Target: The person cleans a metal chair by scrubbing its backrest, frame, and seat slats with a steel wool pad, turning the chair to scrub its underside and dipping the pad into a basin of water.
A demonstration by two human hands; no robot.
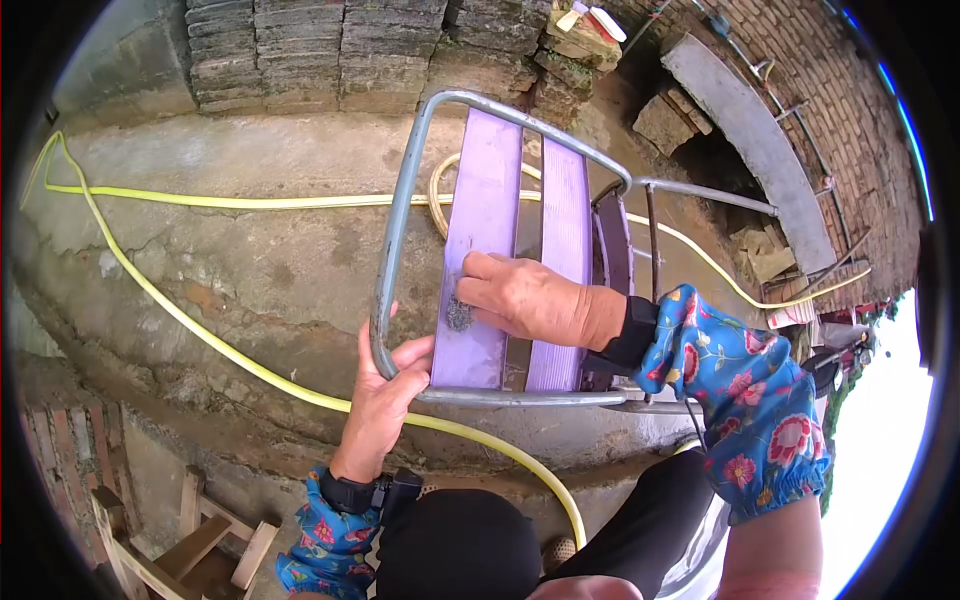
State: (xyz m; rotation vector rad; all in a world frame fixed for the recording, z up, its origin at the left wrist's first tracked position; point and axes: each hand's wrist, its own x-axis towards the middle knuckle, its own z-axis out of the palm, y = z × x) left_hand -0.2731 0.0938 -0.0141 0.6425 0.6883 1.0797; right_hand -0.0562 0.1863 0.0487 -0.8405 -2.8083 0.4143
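Observation:
A chair with a grey metal tube frame (402,200) and purple slats (486,190) is tilted in front of me. My left hand (385,390) grips the lower left corner of the frame, fingers behind the tube and thumb on the slat's edge. My right hand (520,298) is closed on a grey steel wool scrubber (459,315), pressed against the leftmost wide slat. That slat looks wet and smeared around the scrubber. Part of the scrubber is hidden under my fingers.
A yellow hose (240,362) loops over the wet concrete floor (290,260) and runs behind the chair. Stacked slabs (385,55) stand at the back. A wooden stool frame (190,545) is at lower left. A curved concrete slab (755,150) lies by the brick wall (850,110).

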